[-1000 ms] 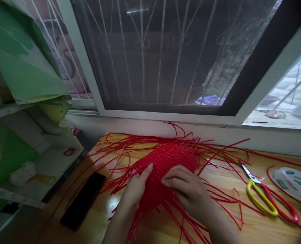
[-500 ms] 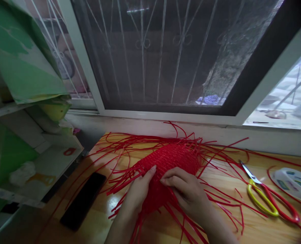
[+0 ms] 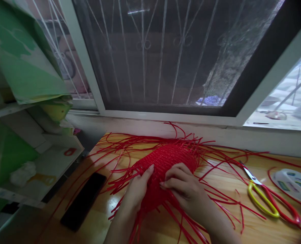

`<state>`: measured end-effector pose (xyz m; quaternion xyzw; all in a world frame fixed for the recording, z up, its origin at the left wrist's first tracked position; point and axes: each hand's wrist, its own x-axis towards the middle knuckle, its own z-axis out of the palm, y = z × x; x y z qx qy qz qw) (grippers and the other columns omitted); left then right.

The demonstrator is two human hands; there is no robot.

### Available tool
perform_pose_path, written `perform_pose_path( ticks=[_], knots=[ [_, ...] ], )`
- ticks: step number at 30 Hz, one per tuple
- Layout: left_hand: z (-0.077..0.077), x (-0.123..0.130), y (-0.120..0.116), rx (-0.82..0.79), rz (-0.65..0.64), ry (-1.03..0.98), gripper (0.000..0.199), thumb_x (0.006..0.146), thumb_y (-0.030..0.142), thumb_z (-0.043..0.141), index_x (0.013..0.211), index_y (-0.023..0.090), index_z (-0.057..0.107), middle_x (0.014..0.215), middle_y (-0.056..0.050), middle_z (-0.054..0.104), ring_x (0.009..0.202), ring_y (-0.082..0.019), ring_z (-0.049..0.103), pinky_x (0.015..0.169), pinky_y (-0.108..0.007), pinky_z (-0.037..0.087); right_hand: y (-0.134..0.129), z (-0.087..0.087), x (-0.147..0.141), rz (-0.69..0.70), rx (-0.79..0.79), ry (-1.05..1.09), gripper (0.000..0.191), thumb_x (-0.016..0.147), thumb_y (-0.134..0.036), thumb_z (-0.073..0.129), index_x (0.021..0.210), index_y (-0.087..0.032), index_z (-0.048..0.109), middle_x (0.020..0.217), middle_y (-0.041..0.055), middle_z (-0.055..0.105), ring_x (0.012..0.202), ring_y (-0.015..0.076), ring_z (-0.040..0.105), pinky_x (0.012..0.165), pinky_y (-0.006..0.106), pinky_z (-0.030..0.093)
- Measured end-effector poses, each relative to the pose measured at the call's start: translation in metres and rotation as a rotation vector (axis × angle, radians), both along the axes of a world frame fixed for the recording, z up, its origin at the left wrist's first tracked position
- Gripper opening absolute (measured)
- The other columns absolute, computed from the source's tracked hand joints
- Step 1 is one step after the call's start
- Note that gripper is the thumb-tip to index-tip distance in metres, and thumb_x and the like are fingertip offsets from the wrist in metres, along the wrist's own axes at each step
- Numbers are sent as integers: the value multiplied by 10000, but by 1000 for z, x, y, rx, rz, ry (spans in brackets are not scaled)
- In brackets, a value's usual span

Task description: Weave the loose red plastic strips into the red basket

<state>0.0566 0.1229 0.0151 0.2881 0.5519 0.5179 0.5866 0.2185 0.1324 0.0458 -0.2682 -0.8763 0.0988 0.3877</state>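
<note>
A red woven piece made of thin plastic strands lies on the wooden table, its loose strand ends fanning out on all sides. My left hand grips its near left edge, the thumb lying on top of the weave and the other fingers hidden beneath. On the right part of the weave, my right hand has curled fingers, with thumb and fingertips pinched close to the surface. Whatever strand sits in that pinch is too small to make out.
Scissors with yellow and red handles lie at the right, beside a white spool. A black phone rests on the table at the left. Behind are a window and wall; a shelf stands far left.
My right hand has shifted slightly up, its fingers more curled over the weave. My left hand and the red woven piece have moved a little left.
</note>
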Motion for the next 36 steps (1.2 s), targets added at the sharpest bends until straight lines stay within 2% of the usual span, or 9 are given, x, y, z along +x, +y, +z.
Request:
perform_pose_path(
  ticks=[7,13,19,23,26,29,31,34,36],
  knots=[
    [0,-1,2,32,-55,54,427,708,464,643,962,123,685,874,-111,725,888,-265,660,820,-360,494,4,-11,1,7,-168,9,166,810,-55,524,724,-172,603,740,23,590,738,136,493,635,262,403],
    [-3,-2,3,-1,-86,130,465,692,510,637,901,99,702,760,-112,721,789,-274,670,774,-385,502,6,-11,0,-3,-146,20,168,832,-102,518,714,-177,611,714,21,598,706,132,493,628,260,395],
    [9,4,3,-71,-62,-118,326,723,369,652,918,111,687,841,-111,726,793,-233,683,762,-337,526,8,-16,-1,-26,-144,51,156,842,-124,515,741,-176,621,725,24,590,704,130,501,598,235,396],
    [10,5,1,-37,-63,-112,339,718,354,661,949,107,678,830,-106,729,795,-242,685,751,-346,533,8,-18,-3,-39,-139,52,158,850,-139,513,742,-172,622,728,28,587,694,127,504,593,229,398],
    [13,5,0,-39,-57,-125,307,735,305,645,965,105,673,820,-97,731,771,-233,689,742,-337,537,7,-14,3,-10,-270,45,110,845,-143,520,821,-191,616,803,25,604,765,131,533,655,235,429],
    [18,5,0,-90,-70,-119,282,749,289,632,956,103,677,808,-103,731,765,-231,692,732,-326,539,6,-5,16,50,-464,45,233,843,-123,502,1036,-233,573,952,21,615,875,125,561,762,242,450],
    [20,5,0,-118,-75,-140,293,758,311,627,962,106,674,827,-110,730,794,-237,690,747,-333,539,5,2,23,94,-545,47,241,865,-161,477,1078,-245,552,987,19,610,900,120,565,789,242,449],
    [16,3,1,-93,-69,-156,301,763,341,624,959,118,676,906,-110,723,883,-228,675,846,-332,509,4,7,26,169,-569,68,149,870,-284,501,961,-218,598,895,22,603,836,126,563,742,244,442],
    [12,2,1,-74,-60,-118,315,756,375,631,940,126,685,947,-110,716,941,-224,658,911,-327,473,3,7,22,130,-580,81,159,848,-323,538,802,-190,611,784,15,586,738,119,546,663,234,423]
  ],
)
